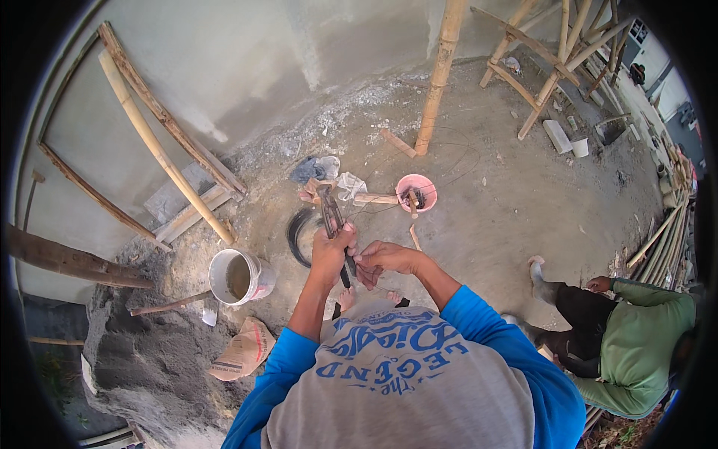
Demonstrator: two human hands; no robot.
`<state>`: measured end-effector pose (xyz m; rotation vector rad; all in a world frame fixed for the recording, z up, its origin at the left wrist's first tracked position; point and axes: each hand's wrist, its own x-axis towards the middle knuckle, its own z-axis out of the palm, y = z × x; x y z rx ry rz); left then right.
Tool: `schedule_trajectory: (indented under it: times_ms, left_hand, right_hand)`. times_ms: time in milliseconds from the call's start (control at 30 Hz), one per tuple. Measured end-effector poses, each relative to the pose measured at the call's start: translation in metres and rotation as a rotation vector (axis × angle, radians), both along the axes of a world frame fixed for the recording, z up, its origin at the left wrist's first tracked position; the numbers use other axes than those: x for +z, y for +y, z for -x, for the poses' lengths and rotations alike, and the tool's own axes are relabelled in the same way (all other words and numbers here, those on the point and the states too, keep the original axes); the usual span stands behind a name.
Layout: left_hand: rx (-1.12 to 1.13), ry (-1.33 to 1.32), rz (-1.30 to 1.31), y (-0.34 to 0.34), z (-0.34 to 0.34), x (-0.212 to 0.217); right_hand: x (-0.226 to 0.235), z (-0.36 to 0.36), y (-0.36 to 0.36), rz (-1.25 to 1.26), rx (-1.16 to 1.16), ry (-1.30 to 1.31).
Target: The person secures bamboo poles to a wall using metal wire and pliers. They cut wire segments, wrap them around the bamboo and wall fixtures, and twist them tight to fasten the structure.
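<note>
Head view: the left hand (331,251) is wrapped around the handles of a dark metal cutter (331,217), fingers clamped on it, the tool's head pointing away from the body, upward in the picture; the right hand (383,258) sits just beside the left, fingers pinched together on a thin wire (368,271) close to the cutter's lower handle; both forearms wear blue sleeves and rise from the lower edge, above a grey shirt with blue print; bare toes show under the hands.

On the concrete floor (486,217) beyond the hands lies a dark coil of wire (299,233), just left of the cutter; a pink bowl (416,192) holding small pieces stands farther off to the right, with short wood scraps (374,198) beside it; a white bucket (238,277) stands to the left, near a crumpled paper sack (241,350) and a heap of grey sand (149,359); an upright bamboo pole (439,71) rises behind the bowl; a person in a green shirt (639,348) crouches at the right edge, well apart.
</note>
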<state>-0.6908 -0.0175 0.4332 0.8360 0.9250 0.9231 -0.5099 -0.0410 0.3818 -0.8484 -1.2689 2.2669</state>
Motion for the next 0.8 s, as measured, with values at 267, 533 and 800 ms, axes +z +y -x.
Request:
schedule_trajectory:
  times_ms: [267,533,800]
  left_hand:
    - [0.018,0.194,-0.196,0.009,0.026,-0.022]
    - [-0.104,0.575,-0.505,0.014,0.03,-0.019]
    - [-0.279,0.558,-0.525,0.026,-0.022,0.016]
  right_hand:
    - [0.054,-0.095,0.018,0.237,-1.011,0.513]
    - [0.082,-0.192,0.04,0.08,-0.966,0.014]
    - [0.128,-0.289,0.06,-0.174,-0.914,-0.465]
